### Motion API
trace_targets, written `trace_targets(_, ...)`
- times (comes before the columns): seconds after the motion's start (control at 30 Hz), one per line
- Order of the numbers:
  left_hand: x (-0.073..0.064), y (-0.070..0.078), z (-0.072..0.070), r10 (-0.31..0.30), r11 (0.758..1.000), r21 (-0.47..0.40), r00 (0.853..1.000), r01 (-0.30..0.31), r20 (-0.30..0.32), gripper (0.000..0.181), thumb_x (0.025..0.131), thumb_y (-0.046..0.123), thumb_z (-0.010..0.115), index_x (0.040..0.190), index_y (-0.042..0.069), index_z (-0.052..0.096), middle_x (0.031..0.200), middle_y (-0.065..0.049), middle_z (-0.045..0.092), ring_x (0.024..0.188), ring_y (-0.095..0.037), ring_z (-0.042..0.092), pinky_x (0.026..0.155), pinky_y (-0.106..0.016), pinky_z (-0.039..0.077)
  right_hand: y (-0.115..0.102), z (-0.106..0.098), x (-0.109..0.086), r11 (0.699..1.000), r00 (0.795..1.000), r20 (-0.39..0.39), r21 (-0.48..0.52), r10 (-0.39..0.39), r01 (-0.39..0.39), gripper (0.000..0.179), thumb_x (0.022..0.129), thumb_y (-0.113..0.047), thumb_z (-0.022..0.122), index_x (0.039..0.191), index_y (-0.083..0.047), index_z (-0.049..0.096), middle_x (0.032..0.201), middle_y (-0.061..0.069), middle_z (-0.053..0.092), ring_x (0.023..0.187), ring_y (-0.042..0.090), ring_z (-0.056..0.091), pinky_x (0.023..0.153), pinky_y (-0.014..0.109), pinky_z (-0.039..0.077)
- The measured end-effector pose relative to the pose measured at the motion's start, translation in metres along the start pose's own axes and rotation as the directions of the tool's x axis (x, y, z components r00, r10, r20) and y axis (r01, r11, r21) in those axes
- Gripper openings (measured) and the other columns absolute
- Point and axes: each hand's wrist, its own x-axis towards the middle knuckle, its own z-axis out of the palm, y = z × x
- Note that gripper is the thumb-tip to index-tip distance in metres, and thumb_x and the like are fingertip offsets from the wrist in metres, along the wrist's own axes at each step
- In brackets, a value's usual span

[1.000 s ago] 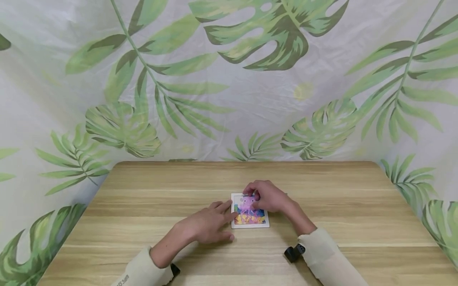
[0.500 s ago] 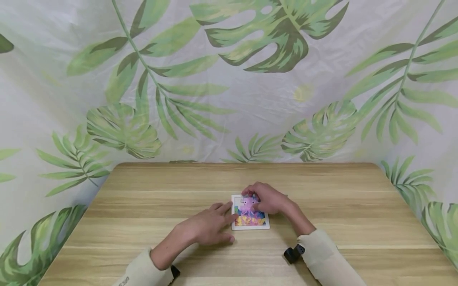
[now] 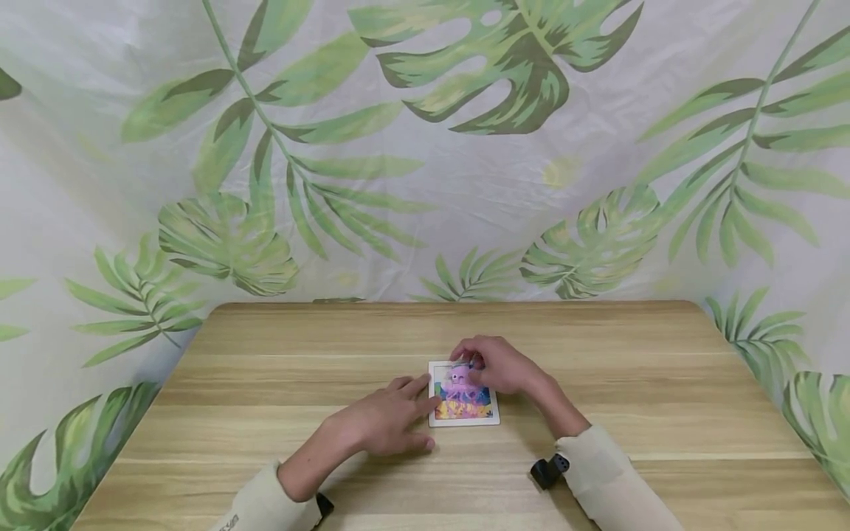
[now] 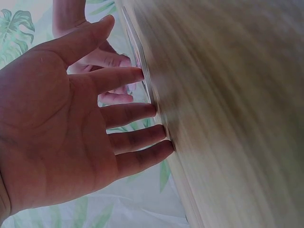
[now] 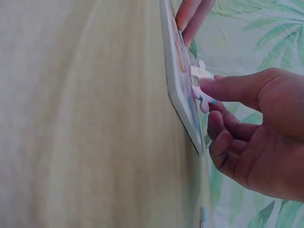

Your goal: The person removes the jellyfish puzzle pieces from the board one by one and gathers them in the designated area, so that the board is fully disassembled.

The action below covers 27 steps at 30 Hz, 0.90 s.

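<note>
A square jigsaw puzzle point(image 3: 462, 423) with a white frame and a pink octopus picture lies flat on the table. My right hand point(image 3: 501, 365) is over its upper right part. In the right wrist view the thumb and fingers pinch a pink puzzle piece point(image 5: 204, 98), which stands tilted out from the picture's surface. Whether its lower edge touches the board is hard to tell. My left hand point(image 3: 388, 417) lies at the puzzle's left side, fingers extended. Its index fingertip point(image 4: 138, 74) touches the frame's edge, and the other fingertips reach the frame or tabletop.
The wooden table point(image 3: 299, 332) has a leaf-patterned cloth point(image 3: 478, 184) hanging behind it. A small coloured flat thing point(image 5: 204, 216) lies on the table beyond the puzzle in the right wrist view. A black wrist camera point(image 3: 548, 470) sits by the right sleeve.
Two octopus eyes showed half a second ago; only one shows now, beside my right fingers. The right hand has shifted very slightly. The left hand has stayed in place.
</note>
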Motion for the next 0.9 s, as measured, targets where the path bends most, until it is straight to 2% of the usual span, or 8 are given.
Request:
trace_targets(0.2, 0.000, -0.001, 0.001, 0.004, 1.000, 0.005, 1.000, -0.004, -0.008, 0.071, 0.101, 0.050, 0.072, 0.161, 0.017, 0.051, 0.177, -0.017, 0.030, 0.161, -0.041, 0.032, 0.126, -0.058, 0.039, -0.001, -0.003, -0.001, 0.999, 1.000, -0.011, 0.044, 0.019, -0.019, 0.019, 0.097, 0.002, 0.067, 0.107, -0.012, 0.075, 0.093, -0.001, 0.070, 0.085, 0.011, 0.059, 0.078, 0.027, 0.052)
trace_targets(0.47, 0.000, -0.001, 0.002, 0.011, 1.000, 0.014, 1.000, -0.011, -0.016, 0.071, 0.101, 0.050, 0.072, 0.161, 0.017, 0.051, 0.176, -0.016, 0.030, 0.161, -0.041, 0.033, 0.125, -0.058, 0.040, 0.005, -0.012, -0.009, 0.998, 0.996, -0.078, 0.060, 0.039, -0.034, 0.014, 0.102, -0.005, 0.067, 0.108, -0.014, 0.077, 0.093, -0.001, 0.070, 0.086, 0.015, 0.059, 0.078, 0.030, 0.051)
trace_targets(0.63, 0.000, -0.002, 0.003, 0.011, 1.000, 0.018, 1.000, -0.011, -0.013, 0.071, 0.102, 0.051, 0.071, 0.161, 0.018, 0.051, 0.177, -0.015, 0.030, 0.161, -0.040, 0.033, 0.125, -0.059, 0.040, 0.016, -0.018, -0.016, 0.996, 0.995, -0.082, 0.072, 0.051, -0.046, 0.013, 0.102, -0.007, 0.067, 0.107, -0.012, 0.078, 0.095, 0.000, 0.072, 0.088, 0.013, 0.060, 0.080, 0.030, 0.052)
trace_targets(0.9, 0.001, -0.002, 0.005, 0.010, 1.000, 0.019, 1.000, -0.010, -0.004, 0.071, 0.103, 0.051, 0.069, 0.162, 0.018, 0.050, 0.178, -0.015, 0.028, 0.162, -0.040, 0.031, 0.126, -0.059, 0.039, 0.034, -0.034, -0.034, 0.990, 0.993, -0.091, 0.122, 0.080, -0.069, 0.015, 0.103, -0.007, 0.065, 0.108, -0.009, 0.079, 0.096, 0.005, 0.074, 0.083, 0.017, 0.060, 0.072, 0.028, 0.051)
